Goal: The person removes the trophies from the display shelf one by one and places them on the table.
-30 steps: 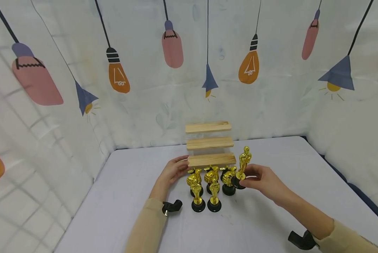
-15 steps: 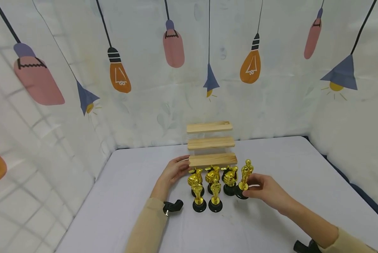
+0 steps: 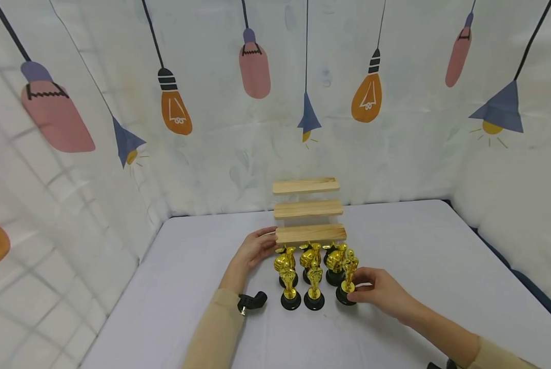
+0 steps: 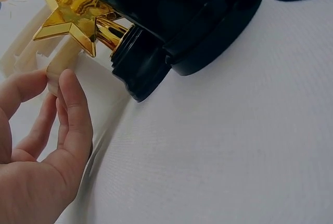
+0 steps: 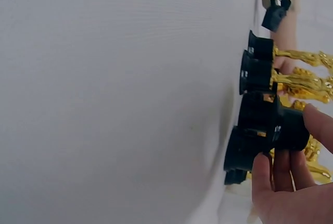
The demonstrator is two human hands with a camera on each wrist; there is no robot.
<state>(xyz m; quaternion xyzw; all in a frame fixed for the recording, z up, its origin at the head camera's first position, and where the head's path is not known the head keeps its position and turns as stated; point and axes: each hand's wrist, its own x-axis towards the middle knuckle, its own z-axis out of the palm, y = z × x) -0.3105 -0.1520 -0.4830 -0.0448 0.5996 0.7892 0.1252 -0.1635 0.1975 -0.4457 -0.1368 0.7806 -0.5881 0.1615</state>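
My right hand (image 3: 381,294) grips the black base of a gold figure trophy (image 3: 349,267), at the right end of a front row. In the right wrist view its black base (image 5: 294,129) stands off from the table, higher than the neighbouring bases. Two matching figure trophies (image 3: 288,282) stand to its left. Behind them are rounded gold trophies (image 3: 335,260), with gold star trophies (image 4: 75,13) partly hidden farther back. My left hand (image 3: 256,248) pinches the left end of the lowest wooden shelf board (image 3: 309,234), between thumb and fingers in the left wrist view.
Two more wooden boards (image 3: 308,209) rise in steps behind the lowest one, close to the lamp-patterned backdrop (image 3: 201,169). A white cloth (image 3: 174,287) covers the table. The trophies stand close together right in front of the boards.
My right hand has brought the figure trophy down and toward me, then slightly left, into line with the two front figures. My left hand has stayed at the board's end.
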